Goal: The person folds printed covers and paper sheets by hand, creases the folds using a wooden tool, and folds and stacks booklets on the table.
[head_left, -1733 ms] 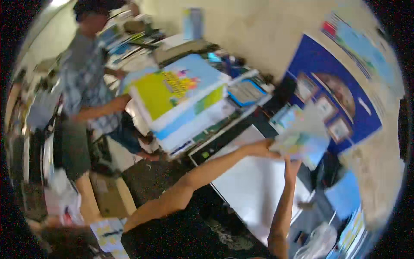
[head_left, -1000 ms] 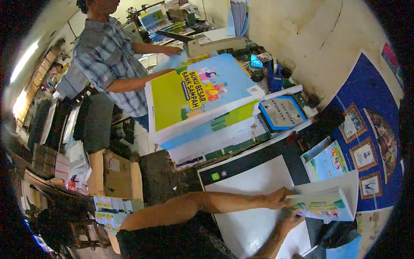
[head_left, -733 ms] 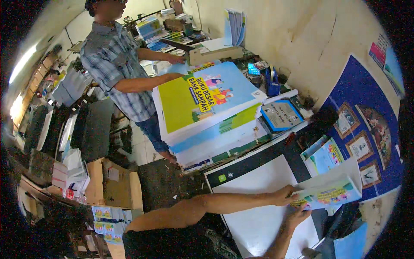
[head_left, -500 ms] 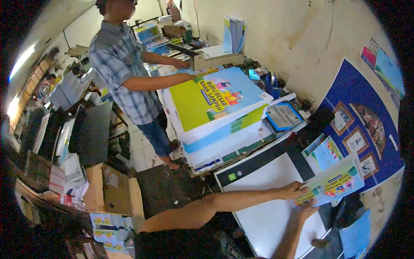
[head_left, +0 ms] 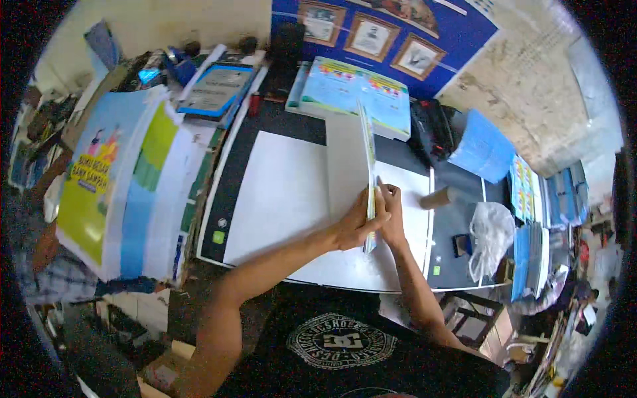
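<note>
A thin sheaf of printed sheets (head_left: 369,149) stands upright over the white board (head_left: 275,192) on the table, seen nearly edge-on. Its pale side faces left, and a strip of coloured print shows along the right. My left hand (head_left: 357,224) is closed round its lower part, thumb and fingers on opposite sides. Against the right face, my right hand (head_left: 393,211) is closed with its fingers curled at the sheaf; their tips are partly hidden. Just behind stands a stack of blue printed covers (head_left: 352,93).
A brown cylinder (head_left: 438,198) lies right of my hands, near a clear plastic bag (head_left: 490,232) and a curved blue sheet (head_left: 483,146). Large printed sheets (head_left: 99,179) are piled at left, beside a blue-framed plaque (head_left: 217,89). A co-worker's arm (head_left: 48,245) shows at far left.
My view has swung right, so the co-worker and big pile now sit at the left edge. The sheaf has turned from showing its printed face to nearly edge-on, both hands still at it.
</note>
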`<action>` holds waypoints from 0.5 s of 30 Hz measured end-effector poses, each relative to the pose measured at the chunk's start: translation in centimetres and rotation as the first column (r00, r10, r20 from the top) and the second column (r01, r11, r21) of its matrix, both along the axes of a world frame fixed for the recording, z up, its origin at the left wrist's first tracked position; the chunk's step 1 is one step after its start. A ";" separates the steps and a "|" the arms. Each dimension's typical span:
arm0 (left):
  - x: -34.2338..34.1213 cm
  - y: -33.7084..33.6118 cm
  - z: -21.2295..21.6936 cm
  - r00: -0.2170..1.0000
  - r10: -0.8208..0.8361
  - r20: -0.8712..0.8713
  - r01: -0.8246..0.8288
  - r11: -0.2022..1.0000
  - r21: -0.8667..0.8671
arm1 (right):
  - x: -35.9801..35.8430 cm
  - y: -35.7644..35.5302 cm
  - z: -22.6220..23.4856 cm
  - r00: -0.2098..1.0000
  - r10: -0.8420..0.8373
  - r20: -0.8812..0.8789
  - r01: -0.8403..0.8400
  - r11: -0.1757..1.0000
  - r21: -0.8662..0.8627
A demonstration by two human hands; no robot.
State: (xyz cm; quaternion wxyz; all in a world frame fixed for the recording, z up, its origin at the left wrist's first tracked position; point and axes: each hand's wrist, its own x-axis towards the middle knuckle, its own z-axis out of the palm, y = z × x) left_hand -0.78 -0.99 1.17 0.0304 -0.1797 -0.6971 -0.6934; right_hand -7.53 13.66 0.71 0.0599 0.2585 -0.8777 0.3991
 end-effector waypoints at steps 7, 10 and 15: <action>0.1 2.4 -0.8 0.996 -0.080 -0.043 0.059 0.927 -0.371 | -0.2 2.8 5.2 0.846 0.058 0.530 0.019 0.990 -0.138; 0.3 3.0 -2.3 0.986 0.014 -0.168 -0.075 0.929 -0.362 | -0.5 2.2 7.5 0.870 0.000 0.493 -0.048 0.995 0.084; -2.1 0.7 -0.5 0.917 -0.067 0.394 0.055 0.998 0.040 | -3.8 8.3 0.7 0.825 0.123 0.552 -0.019 0.981 -0.192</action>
